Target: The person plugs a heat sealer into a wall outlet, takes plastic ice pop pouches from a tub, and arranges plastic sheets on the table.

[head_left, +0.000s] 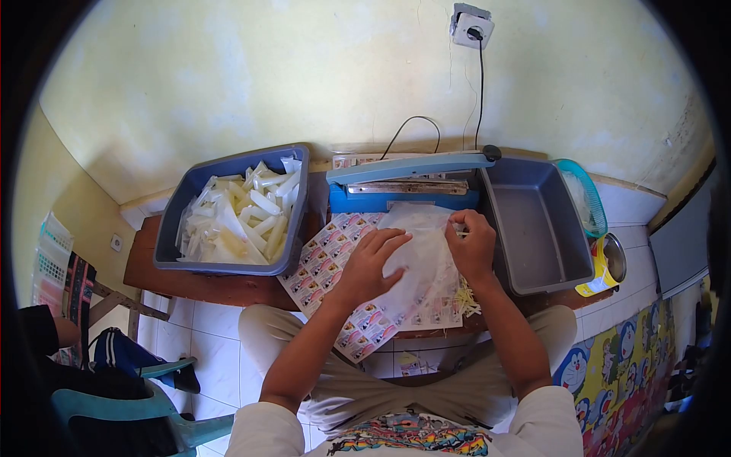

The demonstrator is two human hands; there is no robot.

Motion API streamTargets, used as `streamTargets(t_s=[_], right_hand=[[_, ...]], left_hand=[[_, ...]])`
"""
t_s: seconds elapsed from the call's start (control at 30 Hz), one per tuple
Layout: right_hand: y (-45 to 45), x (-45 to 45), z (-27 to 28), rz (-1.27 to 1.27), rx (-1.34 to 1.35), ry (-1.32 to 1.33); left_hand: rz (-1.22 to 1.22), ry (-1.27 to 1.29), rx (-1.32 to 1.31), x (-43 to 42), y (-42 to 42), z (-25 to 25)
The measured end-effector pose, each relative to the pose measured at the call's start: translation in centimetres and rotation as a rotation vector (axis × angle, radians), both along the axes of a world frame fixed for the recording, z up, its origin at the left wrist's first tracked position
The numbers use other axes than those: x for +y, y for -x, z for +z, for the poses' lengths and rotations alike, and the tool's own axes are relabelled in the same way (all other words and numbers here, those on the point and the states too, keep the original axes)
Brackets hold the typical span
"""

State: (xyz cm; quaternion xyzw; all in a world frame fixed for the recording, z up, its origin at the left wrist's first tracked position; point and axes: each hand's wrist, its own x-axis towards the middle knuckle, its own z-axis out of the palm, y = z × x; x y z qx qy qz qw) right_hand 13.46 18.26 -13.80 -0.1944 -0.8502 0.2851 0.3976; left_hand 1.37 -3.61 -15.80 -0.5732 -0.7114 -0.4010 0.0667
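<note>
Several clear plastic bags [426, 247] lie in a thin stack in front of me, on sheets of printed labels [316, 266]. My left hand [371, 263] is at the stack's left side, fingers spread and thumb apart, with nothing in its grasp. At the upper right of the stack my right hand [472, 245] pinches a plastic bag between thumb and fingertips. Just beyond the hands stands a blue impulse sealer [403, 200], its long arm [415, 167] raised above the sealing bar. Thin pale strips [467, 298] lie beneath my right wrist.
A grey tub [221, 266] of filled, pale, elongated packets stands on the left of the wooden bench [183, 283]. Another grey tub [537, 228] is on the right, beside a teal basket [590, 186] and a yellow can [601, 278]. A black cord [480, 91] runs to the wall socket [472, 32].
</note>
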Motion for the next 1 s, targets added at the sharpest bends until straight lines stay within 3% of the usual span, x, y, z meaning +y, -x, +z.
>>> streamTargets(t_s=[0.13, 0.3, 0.37, 0.43, 0.47, 0.53, 0.57, 0.8, 0.9, 1.0], right_hand=[[-0.5, 0.2, 1.6, 0.11, 0.01, -0.19], [-0.9, 1.0, 1.5, 0.259, -0.131, -0.173], [-0.8, 1.0, 1.1, 0.285, -0.171, -0.137], [-0.3, 0.8, 0.3, 0.485, -0.089, 0.363], [-0.3, 0.8, 0.0, 0.485, -0.088, 0.361], [-0.3, 0.4, 0.2, 0.578, -0.08, 0.752], [-0.3, 0.3, 0.3, 0.578, -0.081, 0.751], [-0.9, -0.3, -0.1, 0.524, -0.046, 1.184], [-1.1, -0.3, -2.1, 0.436, -0.008, 1.388], [-1.5, -0.7, -4.0, 0.336, 0.018, 1.559]], left_hand=[[0.089, -0.223, -0.185, -0.1, 1.0, 0.0], [0.234, -0.344, -0.123, -0.6, 3.4, 1.0], [0.293, -0.268, -0.408, -0.8, 3.7, 1.8], [0.325, -0.315, -0.341, -0.2, 4.1, 2.2], [0.357, -0.36, -0.275, 0.1, 4.4, 2.4], [0.422, -0.417, -0.121, 0.1, 5.1, 2.8], [0.486, -0.471, 0.035, 0.1, 5.5, 3.0], [0.542, -0.495, 0.17, -0.3, 5.4, 5.5], [0.541, -0.517, 0.24, -0.2, 3.6, 4.2], [0.397, -0.342, 0.216, -0.7, 1.8, 1.7]])
